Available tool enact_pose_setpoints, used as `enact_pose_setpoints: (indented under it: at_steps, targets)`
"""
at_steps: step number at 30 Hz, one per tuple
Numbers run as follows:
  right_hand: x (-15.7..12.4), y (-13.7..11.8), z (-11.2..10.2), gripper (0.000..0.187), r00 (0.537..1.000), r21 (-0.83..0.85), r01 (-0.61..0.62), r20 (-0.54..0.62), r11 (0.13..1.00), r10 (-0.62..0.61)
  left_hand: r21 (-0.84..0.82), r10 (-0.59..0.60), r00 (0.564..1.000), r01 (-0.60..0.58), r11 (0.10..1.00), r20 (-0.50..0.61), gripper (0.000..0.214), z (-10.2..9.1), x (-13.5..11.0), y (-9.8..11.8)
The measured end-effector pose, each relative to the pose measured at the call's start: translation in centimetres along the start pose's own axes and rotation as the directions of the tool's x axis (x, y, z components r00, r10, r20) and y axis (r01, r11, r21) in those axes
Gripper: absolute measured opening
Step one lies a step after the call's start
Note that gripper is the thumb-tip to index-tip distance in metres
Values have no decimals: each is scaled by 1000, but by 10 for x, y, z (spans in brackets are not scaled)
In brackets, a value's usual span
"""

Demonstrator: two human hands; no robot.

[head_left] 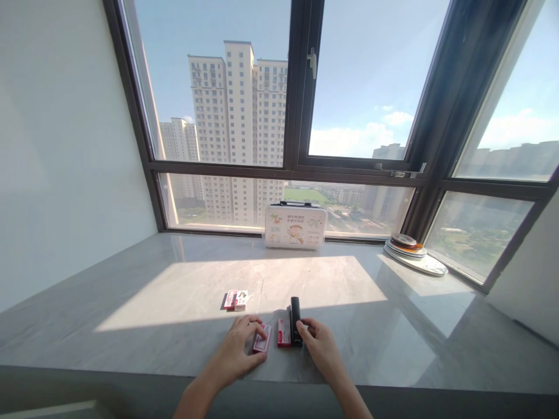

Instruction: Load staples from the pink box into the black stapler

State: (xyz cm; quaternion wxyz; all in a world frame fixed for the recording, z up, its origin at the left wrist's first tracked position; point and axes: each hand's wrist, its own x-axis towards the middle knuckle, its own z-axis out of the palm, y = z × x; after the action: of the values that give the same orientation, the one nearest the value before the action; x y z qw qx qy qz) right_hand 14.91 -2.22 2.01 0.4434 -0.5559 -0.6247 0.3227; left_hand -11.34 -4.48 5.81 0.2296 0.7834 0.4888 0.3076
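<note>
My left hand rests on the grey stone sill, its fingers curled around a small pink-and-white box. My right hand lies just right of it, with fingertips pinching the near end of a black stapler that lies flat and points away from me. A second small red box sits between the two hands, against the stapler's left side. Two more small red-and-white boxes lie together a little farther out on the left, in the sunlit patch.
A white tin case with a cartoon picture stands against the window at the back. A stack of round plates sits at the back right corner. A white wall borders the sill on the left, and the sill's front edge runs just below my wrists.
</note>
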Motion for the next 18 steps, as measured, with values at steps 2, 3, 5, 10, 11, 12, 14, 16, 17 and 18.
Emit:
enact_pose_setpoints:
  at_steps: [2, 3, 5, 10, 11, 12, 14, 16, 17, 18]
  targets:
    - [0, 1, 0, 57, 1000, 4, -6, -3, 1000, 6, -20, -18, 1000, 18, 1000, 17, 30, 2, 4, -3]
    - [0, 1, 0, 58, 1000, 4, -5, -3, 1000, 5, -22, -34, 999, 34, 999, 18, 32, 3, 5, -5]
    - [1, 2, 0, 57, 1000, 6, 3, -2, 1000, -3, -29, -69, 997, 70, 997, 15, 39, 6, 9, -7]
    - [2, 3, 1, 57, 1000, 0, 3, -10, 1000, -3, -149, -27, 999, 23, 988, -19, 56, 17, 30, 0]
    - [2, 3, 1, 57, 1000, 2, 0, -5, 1000, 0, -171, -2, 1000, -1, 985, -12, 59, 20, 35, 3]
    - [2, 2, 1, 57, 1000, 7, 0, 0, 1000, 0, -186, 19, 1000, -18, 982, 6, 62, 24, 41, 5]
    - [1, -1, 1, 57, 1000, 22, 4, 0, 1000, -4, -197, 40, 997, -27, 980, 64, 66, 32, 49, 8]
    - [0, -4, 1, 56, 1000, 31, 8, -13, 999, -7, -189, 37, 993, -17, 982, 108, 68, 41, 53, 9]
    - [-1, -5, 2, 56, 1000, 30, 9, -21, 999, -9, -184, 35, 993, -13, 983, 114, 69, 44, 53, 9]
    - [-1, -5, 2, 56, 1000, 29, 9, -26, 1000, -9, -182, 37, 993, -16, 983, 113, 72, 47, 53, 10]
